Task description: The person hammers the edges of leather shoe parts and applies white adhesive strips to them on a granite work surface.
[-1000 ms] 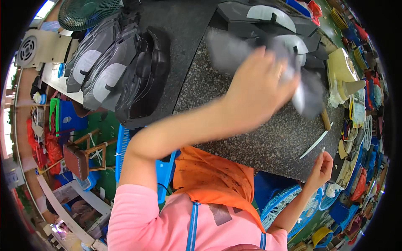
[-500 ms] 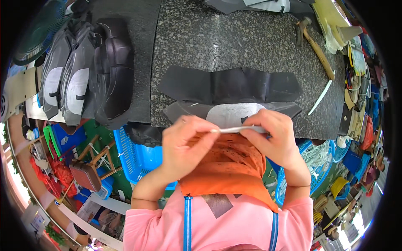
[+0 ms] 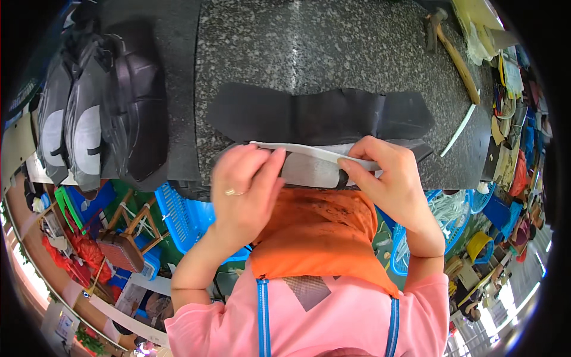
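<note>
My right hand (image 3: 389, 175) is closed, pinching a narrow white strip (image 3: 309, 152) between thumb and fingers. From there the strip stretches left over the near edge of a dark leather piece with a pale grey patch (image 3: 309, 171). My left hand (image 3: 245, 181), slightly blurred and wearing a ring, is just below the strip's left end. Its fingers are apart, and nothing shows between them. Beyond both hands, a wider black leather panel (image 3: 333, 116) lies flat on the speckled stone slab (image 3: 250, 47).
Stacked dark leather pieces (image 3: 89, 131) are at left. At right rest a wooden-handled hammer (image 3: 458, 62) and another white strip (image 3: 459, 131). Below the table are a blue basket (image 3: 181, 217) and a blue basket of white strips (image 3: 443, 220). A stool (image 3: 122, 247) stands lower left.
My left hand has moved left and away from my right hand, its pinch on the strip loosened. More of the strip now shows, reaching farther left across the leather piece.
</note>
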{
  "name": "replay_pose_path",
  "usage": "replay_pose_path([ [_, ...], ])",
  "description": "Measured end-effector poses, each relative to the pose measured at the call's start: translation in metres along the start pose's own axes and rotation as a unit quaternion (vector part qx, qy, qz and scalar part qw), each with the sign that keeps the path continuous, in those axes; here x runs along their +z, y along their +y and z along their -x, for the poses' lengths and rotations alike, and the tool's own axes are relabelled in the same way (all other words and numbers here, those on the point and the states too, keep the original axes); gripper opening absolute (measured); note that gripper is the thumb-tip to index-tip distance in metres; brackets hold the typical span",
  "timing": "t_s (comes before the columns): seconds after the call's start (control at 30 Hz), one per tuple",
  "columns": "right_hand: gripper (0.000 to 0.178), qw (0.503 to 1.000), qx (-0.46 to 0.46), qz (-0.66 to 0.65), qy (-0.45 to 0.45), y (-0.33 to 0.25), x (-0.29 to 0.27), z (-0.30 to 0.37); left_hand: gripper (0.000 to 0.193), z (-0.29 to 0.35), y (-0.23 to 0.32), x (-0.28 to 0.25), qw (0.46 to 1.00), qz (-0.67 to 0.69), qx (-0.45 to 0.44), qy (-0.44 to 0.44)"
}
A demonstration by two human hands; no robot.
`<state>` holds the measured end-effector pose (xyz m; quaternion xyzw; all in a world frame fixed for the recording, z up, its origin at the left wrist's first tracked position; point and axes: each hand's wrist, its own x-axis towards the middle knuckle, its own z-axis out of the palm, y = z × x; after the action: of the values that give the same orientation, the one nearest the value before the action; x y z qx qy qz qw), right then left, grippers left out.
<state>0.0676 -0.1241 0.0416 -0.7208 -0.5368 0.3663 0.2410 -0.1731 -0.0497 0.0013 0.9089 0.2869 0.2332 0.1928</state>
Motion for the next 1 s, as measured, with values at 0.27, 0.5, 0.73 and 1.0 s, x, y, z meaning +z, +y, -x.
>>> replay_pose_path([
  [0.27,0.023,0.993,0.002,0.114,0.028,0.011,-0.019,-0.016,0.063,-0.002,-0.003,0.015,0.994,-0.074,0.015,-0.081],
  [0.5,0.018,0.997,-0.025,0.069,0.025,0.030,-0.029,0.002,0.062,-0.019,0.031,0.056,0.993,0.056,0.095,-0.045],
  [0.73,0.021,0.991,0.052,0.088,0.085,0.037,-0.039,0.011,0.067,-0.036,0.042,0.050,0.992,-0.006,0.100,-0.071],
  [1.0,0.046,0.949,0.072,0.303,0.059,0.052,-0.073,-0.014,0.055,-0.025,0.047,0.045,0.990,-0.067,0.114,-0.056],
])
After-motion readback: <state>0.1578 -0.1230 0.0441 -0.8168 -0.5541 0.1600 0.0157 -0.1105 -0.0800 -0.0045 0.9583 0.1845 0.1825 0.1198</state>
